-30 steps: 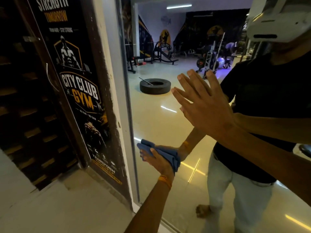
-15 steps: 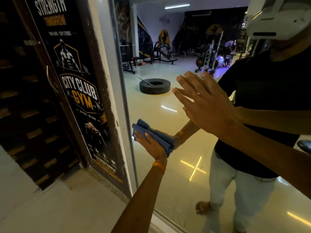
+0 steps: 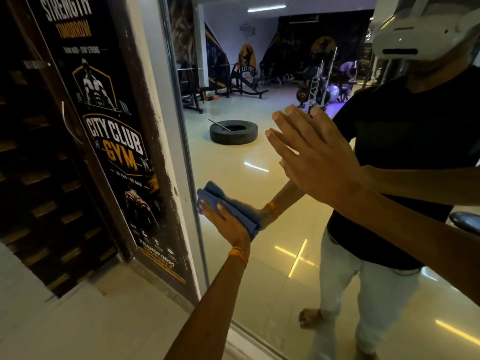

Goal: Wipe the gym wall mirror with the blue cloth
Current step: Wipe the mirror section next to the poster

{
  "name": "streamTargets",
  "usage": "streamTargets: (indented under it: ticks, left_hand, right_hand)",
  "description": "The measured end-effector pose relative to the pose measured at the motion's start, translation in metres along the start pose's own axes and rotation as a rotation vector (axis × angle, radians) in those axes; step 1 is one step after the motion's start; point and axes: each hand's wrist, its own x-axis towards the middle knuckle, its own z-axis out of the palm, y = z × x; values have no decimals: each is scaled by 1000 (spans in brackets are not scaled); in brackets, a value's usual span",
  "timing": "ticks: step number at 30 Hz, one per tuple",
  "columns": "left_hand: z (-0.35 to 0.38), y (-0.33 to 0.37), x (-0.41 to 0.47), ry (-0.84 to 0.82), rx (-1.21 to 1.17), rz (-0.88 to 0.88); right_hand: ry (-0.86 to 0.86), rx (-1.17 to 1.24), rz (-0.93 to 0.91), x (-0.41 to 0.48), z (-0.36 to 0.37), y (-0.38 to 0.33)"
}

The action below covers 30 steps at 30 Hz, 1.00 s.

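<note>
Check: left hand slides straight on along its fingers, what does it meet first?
Likely the mirror frame, right beside the blue cloth under the left hand; past it, the gym poster. Depth is hard to judge.

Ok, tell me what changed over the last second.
The left hand slid the blue cloth up and slightly left along the mirror, reaching its left edge. The right hand stayed flat on the glass, and the left hand kept pressing the cloth.

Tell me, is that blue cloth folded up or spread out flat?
Folded. The blue cloth shows stacked layers along its edge, a thick pad pressed to the mirror under the left hand.
</note>
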Motion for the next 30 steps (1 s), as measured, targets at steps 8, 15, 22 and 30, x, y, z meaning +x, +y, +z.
streamTargets:
  ticks: [8,15,22,30]
  left_hand:
    - [55,120,-3,-75,-133,432]
    - [15,40,-62,-70,25,106]
    - [66,120,-117,-268,68,765]
    - [74,123,-105,-75,-3,423]
  right_hand:
    - [-45,69,21,-10,-3,6]
    - [-37,3,22,-52,-17,42]
    - [-53,71,127,-94,-39,94]
    - [-107,108,105,-131,-54,110]
